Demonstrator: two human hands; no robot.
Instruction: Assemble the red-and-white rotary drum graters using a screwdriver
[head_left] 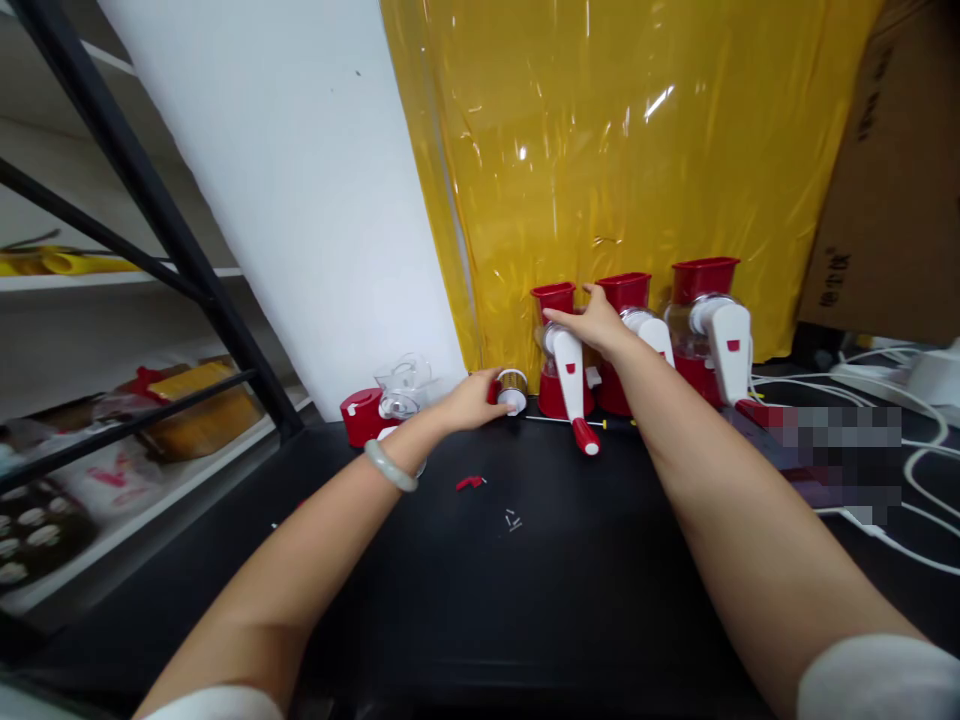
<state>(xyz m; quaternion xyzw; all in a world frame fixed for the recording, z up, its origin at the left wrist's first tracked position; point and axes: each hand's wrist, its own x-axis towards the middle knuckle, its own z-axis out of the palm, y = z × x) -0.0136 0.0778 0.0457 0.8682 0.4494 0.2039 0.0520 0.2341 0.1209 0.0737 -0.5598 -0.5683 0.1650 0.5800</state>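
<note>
My left hand (478, 402) is closed around a drum-shaped grater part (513, 381) with a metal band and a white end, its thumb across the front. My right hand (600, 322) grips the leftmost upright rotary grater (556, 395) near its red hopper, thumb in front; some of its fingers are hidden. This grater has a white crank arm with a red handle. Two similar graters, a middle one (626, 292) and a right one (705, 282), stand beside it. Left of my left hand are a red base (363, 416) and a clear plastic housing (407, 385).
On the black table (450, 610) lie a small red part (470, 482), several small screws (513, 520) and a screwdriver (555, 419). White cables (930, 430) and a cardboard box (885, 200) are at the right. A shelf rack (150, 190) stands left; yellow film (637, 130) hangs behind.
</note>
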